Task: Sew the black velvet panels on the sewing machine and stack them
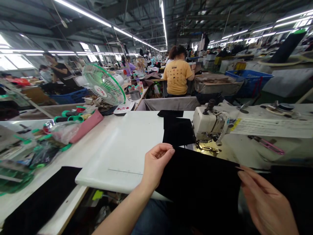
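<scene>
A black cloth (202,182) is stretched between my two hands in front of the sewing machine (207,124). My left hand (158,160) pinches its upper left corner between thumb and fingers, over the white tabletop (117,147). At the cloth's upper right edge, my right hand (264,192) grips it with thumb and fingertips. Other black pieces (178,130) lie flat on the tabletop just left of the machine head. The machine's needle area is lit, close behind the cloth's top edge.
To the left stand a green-rimmed fan (104,85), thread spools (70,117) and a pink roll (86,127). Another black cloth (44,199) lies at the lower left. A person in a yellow shirt (178,76) sits ahead, near a blue crate (249,78).
</scene>
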Action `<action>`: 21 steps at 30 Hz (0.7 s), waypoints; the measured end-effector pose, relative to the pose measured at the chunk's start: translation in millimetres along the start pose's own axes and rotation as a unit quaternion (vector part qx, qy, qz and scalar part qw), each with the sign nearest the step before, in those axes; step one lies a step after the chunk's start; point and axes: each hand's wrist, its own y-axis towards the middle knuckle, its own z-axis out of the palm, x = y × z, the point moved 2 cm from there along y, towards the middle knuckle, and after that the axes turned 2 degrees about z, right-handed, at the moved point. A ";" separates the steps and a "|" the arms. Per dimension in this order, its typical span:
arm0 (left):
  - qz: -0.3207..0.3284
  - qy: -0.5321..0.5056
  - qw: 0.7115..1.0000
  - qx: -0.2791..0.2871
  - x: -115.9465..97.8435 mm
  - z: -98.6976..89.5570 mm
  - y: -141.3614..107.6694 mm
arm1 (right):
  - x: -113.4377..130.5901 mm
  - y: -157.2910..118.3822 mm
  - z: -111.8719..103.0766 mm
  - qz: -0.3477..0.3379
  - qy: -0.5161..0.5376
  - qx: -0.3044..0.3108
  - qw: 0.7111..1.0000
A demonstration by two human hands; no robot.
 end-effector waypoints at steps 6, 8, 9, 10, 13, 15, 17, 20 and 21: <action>-0.033 -0.033 0.999 -0.006 3.3 0.9 1.8 | 16.0 -8.2 10.4 0.102 0.072 -0.074 0.989; -0.033 -0.037 0.999 -0.008 5.1 0.5 3.1 | 17.0 -7.6 10.9 0.083 0.069 -0.068 0.992; -0.031 -0.038 0.999 -0.008 5.7 0.3 3.7 | 16.6 -7.1 10.8 0.070 0.067 -0.063 0.993; -0.029 -0.038 0.999 -0.008 6.1 0.1 4.3 | 16.0 -6.6 10.7 0.056 0.063 -0.058 0.995; -0.024 -0.042 0.999 -0.007 5.0 -0.4 5.4 | 15.3 -6.1 10.8 0.005 0.041 -0.040 0.998; -0.025 -0.048 0.999 -0.010 2.7 -1.2 5.7 | 16.9 -6.8 12.0 -0.031 0.019 -0.025 0.999; -0.028 -0.057 0.998 -0.015 0.2 -2.5 6.6 | 18.9 -6.8 14.2 -0.049 0.004 -0.009 0.999; -0.033 -0.066 0.997 -0.017 -1.4 -4.9 8.9 | 21.2 -5.0 18.0 -0.042 0.018 0.008 0.999; -0.031 -0.065 0.997 -0.016 -1.6 -5.7 9.3 | 21.8 -4.2 19.1 -0.039 0.026 0.010 0.999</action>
